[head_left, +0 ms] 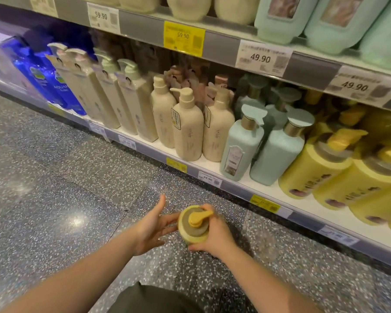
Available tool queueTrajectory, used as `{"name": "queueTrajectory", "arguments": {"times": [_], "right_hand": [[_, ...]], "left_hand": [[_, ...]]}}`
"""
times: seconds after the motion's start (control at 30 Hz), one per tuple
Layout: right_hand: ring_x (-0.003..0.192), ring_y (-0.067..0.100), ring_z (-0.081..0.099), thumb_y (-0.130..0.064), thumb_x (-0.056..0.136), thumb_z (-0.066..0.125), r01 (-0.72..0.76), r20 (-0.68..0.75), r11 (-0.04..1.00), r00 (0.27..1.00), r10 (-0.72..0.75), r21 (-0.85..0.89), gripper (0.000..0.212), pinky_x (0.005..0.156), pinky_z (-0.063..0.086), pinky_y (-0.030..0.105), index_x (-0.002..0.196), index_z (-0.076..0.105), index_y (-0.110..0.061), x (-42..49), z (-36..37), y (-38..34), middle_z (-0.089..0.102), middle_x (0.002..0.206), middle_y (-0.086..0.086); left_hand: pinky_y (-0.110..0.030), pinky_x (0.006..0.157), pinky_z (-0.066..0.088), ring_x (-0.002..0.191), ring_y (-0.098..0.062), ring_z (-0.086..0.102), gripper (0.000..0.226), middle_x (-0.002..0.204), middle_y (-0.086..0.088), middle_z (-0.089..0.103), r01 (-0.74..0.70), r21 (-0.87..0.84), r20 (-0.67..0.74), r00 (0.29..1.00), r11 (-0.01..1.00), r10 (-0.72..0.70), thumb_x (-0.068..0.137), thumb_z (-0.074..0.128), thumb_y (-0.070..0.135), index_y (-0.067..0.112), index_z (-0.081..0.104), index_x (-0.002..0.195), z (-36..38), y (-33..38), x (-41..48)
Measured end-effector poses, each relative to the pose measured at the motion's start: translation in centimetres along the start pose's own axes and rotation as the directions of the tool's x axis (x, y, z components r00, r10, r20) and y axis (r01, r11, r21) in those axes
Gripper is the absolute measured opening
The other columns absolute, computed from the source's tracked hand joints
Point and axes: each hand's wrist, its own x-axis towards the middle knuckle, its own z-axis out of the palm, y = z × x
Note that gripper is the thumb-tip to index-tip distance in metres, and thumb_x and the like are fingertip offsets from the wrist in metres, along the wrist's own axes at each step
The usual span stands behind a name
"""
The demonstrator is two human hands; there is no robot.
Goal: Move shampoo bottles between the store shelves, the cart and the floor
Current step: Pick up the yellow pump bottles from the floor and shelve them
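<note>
A yellow pump shampoo bottle (194, 224) stands upright over the speckled floor (54, 188), seen from above. My right hand (215, 236) grips its body from the right side, fingers curled round it. My left hand (151, 227) is just left of the bottle with straight spread fingers, the fingertips touching or nearly touching its side. Whether the bottle's base rests on the floor is hidden. The bottom shelf (257, 190) beyond holds more yellow bottles (314, 170) at the right.
The bottom shelf also carries mint bottles (242, 150), beige pump bottles (187, 129), tall cream bottles (133, 100) and blue bottles (43, 80). An upper shelf edge (221, 46) with price tags overhangs it. No cart is in view. My knee (154, 299) is at the bottom.
</note>
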Motion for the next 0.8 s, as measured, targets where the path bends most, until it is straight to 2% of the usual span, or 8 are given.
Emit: {"name": "queueTrajectory", "arguments": {"times": [0.1,0.2,0.33,0.43,0.5,0.6,0.7,0.8], "right_hand": [[0.132,0.02,0.039,-0.029,0.05,0.093,0.041,0.133,0.988,0.991,-0.021,-0.149,0.11,0.108,0.036,0.041,0.131,0.022,-0.048,-0.1,-1.7,0.1,0.04,0.143,-0.006],[0.14,0.025,0.029,-0.022,0.059,0.089,0.045,0.157,0.958,0.988,0.0,-0.284,0.12,0.113,0.031,0.042,0.146,0.009,-0.045,-0.7,-4.1,0.1,0.01,0.158,-0.006],[0.133,0.024,0.039,-0.017,0.067,0.085,-0.001,0.033,0.96,0.999,0.011,-0.279,0.115,0.104,0.043,0.04,0.148,0.008,-0.042,-2.4,-8.4,0.5,0.018,0.154,-0.003],[0.133,0.022,0.037,-0.023,0.069,0.083,-0.006,0.003,0.953,1.0,0.008,-0.302,0.107,0.106,0.039,0.037,0.148,0.013,-0.038,-4.0,-12.1,0.4,0.026,0.15,0.0],[0.131,0.02,0.04,-0.025,0.07,0.083,0.002,-0.028,0.964,1.0,-0.01,-0.267,0.103,0.105,0.04,0.034,0.148,0.016,-0.037,-5.4,-14.7,0.2,0.03,0.149,0.0],[0.127,0.018,0.044,-0.031,0.07,0.083,0.024,-0.106,0.97,0.993,-0.051,-0.242,0.101,0.101,0.043,0.032,0.148,0.019,-0.036,-8.1,-18.8,0.4,0.032,0.149,-0.001],[0.114,0.013,0.051,-0.032,0.071,0.081,0.028,-0.196,0.974,0.978,-0.074,-0.226,0.097,0.085,0.046,0.02,0.147,0.022,-0.034,-10.5,-22.4,1.5,0.038,0.144,0.001],[0.104,0.01,0.054,-0.033,0.072,0.08,-0.023,-0.302,0.971,0.952,-0.052,-0.237,0.085,0.079,0.041,0.013,0.143,0.033,-0.028,-12.9,-25.8,3.1,0.044,0.137,-0.001]], "left_hand": [[-0.054,0.114,0.004,0.137,-0.012,0.034,0.095,0.144,0.01,0.047,0.017,0.054,-0.031,0.999,0.998,-0.015,0.076,0.002,0.085,0.03,0.047,0.138,0.1,0.4,0.1],[-0.051,0.115,0.018,0.128,-0.017,0.045,0.089,0.143,0.003,0.047,-0.023,0.134,-0.191,0.98,0.991,0.048,0.073,0.014,0.082,0.03,0.04,0.142,0.3,1.9,-0.2],[-0.046,0.113,0.029,0.124,-0.019,0.048,0.074,0.142,-0.001,0.048,-0.21,0.321,-0.249,0.922,0.924,0.296,0.083,0.022,0.07,0.028,0.038,0.143,1.9,5.6,-1.4],[-0.042,0.105,0.038,0.112,-0.014,0.056,0.067,0.129,0.002,0.057,-0.313,0.436,-0.199,0.881,0.843,0.43,0.087,0.03,0.069,0.028,0.046,0.137,4.6,8.5,-2.9],[-0.037,0.095,0.044,0.103,-0.012,0.06,0.052,0.117,0.006,0.063,-0.393,0.491,-0.154,0.839,0.777,0.522,0.084,0.039,0.067,0.035,0.055,0.122,7.1,10.1,-4.1],[-0.029,0.088,0.046,0.1,-0.011,0.061,0.026,0.107,0.012,0.064,-0.487,0.578,-0.026,0.791,0.655,0.611,0.084,0.05,0.064,0.046,0.055,0.102,11.3,12.4,-5.2],[-0.013,0.081,0.042,0.097,-0.004,0.057,0.042,0.105,0.011,0.061,-0.525,0.696,0.095,0.744,0.491,0.661,0.086,0.052,0.061,0.033,0.056,0.117,15.2,14.2,-4.9],[-0.016,0.08,0.044,0.096,-0.002,0.054,0.067,0.113,0.009,0.057,-0.518,0.82,0.21,0.669,0.245,0.713,0.081,0.054,0.063,0.023,0.047,0.134,19.1,15.6,-3.9]]}}
